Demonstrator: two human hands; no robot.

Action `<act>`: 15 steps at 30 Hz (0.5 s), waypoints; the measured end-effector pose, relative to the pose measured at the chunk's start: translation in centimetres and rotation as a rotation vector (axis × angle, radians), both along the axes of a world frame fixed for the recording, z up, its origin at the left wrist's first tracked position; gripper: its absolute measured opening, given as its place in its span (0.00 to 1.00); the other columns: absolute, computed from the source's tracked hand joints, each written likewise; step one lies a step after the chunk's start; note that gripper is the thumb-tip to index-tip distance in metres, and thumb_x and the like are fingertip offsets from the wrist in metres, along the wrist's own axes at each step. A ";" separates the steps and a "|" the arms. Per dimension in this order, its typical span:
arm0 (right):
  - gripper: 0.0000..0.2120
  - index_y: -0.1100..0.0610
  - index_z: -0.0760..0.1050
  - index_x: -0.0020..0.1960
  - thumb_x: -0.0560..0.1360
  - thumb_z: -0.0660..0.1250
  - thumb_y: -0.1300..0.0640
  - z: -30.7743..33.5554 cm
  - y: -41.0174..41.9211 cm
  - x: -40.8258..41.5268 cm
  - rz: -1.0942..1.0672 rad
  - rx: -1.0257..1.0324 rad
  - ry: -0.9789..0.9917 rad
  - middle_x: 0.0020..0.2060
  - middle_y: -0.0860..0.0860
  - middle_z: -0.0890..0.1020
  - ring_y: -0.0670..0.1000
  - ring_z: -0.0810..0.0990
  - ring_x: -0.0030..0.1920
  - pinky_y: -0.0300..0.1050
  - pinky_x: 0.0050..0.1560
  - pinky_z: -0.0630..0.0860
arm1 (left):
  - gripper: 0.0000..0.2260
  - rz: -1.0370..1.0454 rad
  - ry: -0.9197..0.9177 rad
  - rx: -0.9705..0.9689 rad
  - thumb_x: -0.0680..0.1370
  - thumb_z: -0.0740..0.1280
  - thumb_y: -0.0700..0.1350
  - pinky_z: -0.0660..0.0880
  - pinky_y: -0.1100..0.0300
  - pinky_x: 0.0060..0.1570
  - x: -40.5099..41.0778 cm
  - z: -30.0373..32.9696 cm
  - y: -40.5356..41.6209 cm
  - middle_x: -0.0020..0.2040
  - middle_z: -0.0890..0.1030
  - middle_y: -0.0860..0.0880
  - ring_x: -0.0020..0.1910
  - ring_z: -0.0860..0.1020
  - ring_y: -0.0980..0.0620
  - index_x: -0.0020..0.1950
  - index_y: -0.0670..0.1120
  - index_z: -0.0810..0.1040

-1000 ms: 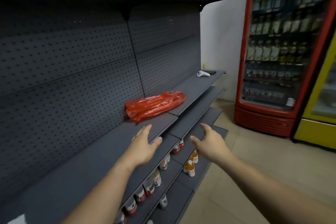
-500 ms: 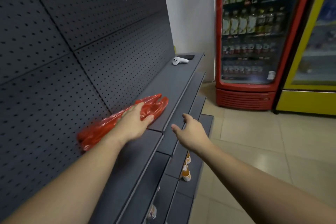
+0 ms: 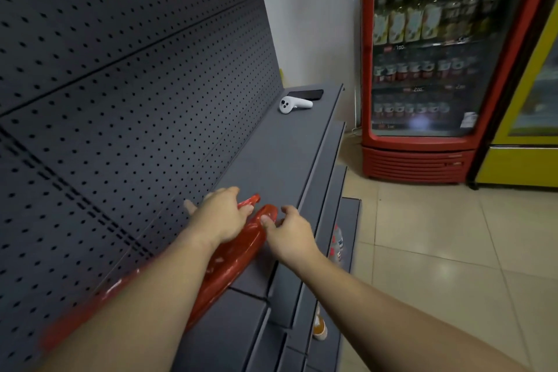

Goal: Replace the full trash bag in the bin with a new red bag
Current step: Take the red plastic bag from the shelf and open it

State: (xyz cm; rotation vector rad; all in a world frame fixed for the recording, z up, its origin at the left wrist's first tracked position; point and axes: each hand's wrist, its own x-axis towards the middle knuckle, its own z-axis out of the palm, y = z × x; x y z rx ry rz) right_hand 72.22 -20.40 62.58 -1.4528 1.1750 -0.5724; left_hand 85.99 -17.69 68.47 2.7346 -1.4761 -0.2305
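Observation:
A red plastic bag [image 3: 238, 254] lies stretched out along the dark grey shelf [image 3: 271, 160], partly hidden under my left forearm. My left hand [image 3: 222, 214] rests on top of the bag near its far end, fingers curled over it. My right hand [image 3: 288, 231] touches the same end from the right, thumb and fingers pinching at the bag's tip. No bin or full trash bag is in view.
A white controller [image 3: 291, 104] and a black phone [image 3: 306, 94] lie at the shelf's far end. Perforated grey back panel [image 3: 120, 84] on the left. Lower shelves hold bottles [image 3: 336, 243]. A red drinks fridge [image 3: 422, 69] and yellow fridge [image 3: 525, 130] stand beyond the tiled floor.
I have moved closer to the shelf. My left hand went from hovering to resting on the red bag, and my right hand came in to touch the bag's end.

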 end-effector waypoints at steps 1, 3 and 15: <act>0.29 0.60 0.64 0.73 0.79 0.65 0.46 -0.2 -0.3 0.4 -0.008 0.007 -0.004 0.59 0.56 0.82 0.54 0.81 0.55 0.37 0.47 0.70 | 0.27 0.006 -0.013 0.021 0.79 0.63 0.60 0.47 0.28 0.73 0.2 -0.3 -0.5 0.75 0.72 0.47 0.76 0.67 0.44 0.76 0.51 0.68; 0.28 0.61 0.66 0.72 0.78 0.65 0.46 -0.5 -0.6 1.1 -0.028 0.017 -0.010 0.59 0.56 0.81 0.55 0.81 0.56 0.38 0.48 0.71 | 0.24 0.007 -0.036 0.051 0.78 0.65 0.59 0.47 0.27 0.73 0.6 -1.0 -1.1 0.70 0.77 0.48 0.73 0.71 0.44 0.72 0.51 0.72; 0.17 0.55 0.75 0.64 0.76 0.69 0.59 0.2 0.3 0.5 -0.130 -0.043 -0.155 0.31 0.45 0.75 0.43 0.75 0.32 0.38 0.41 0.75 | 0.05 -0.018 -0.004 -0.212 0.76 0.71 0.49 0.74 0.44 0.62 0.0 0.3 0.6 0.41 0.81 0.50 0.51 0.82 0.43 0.42 0.52 0.78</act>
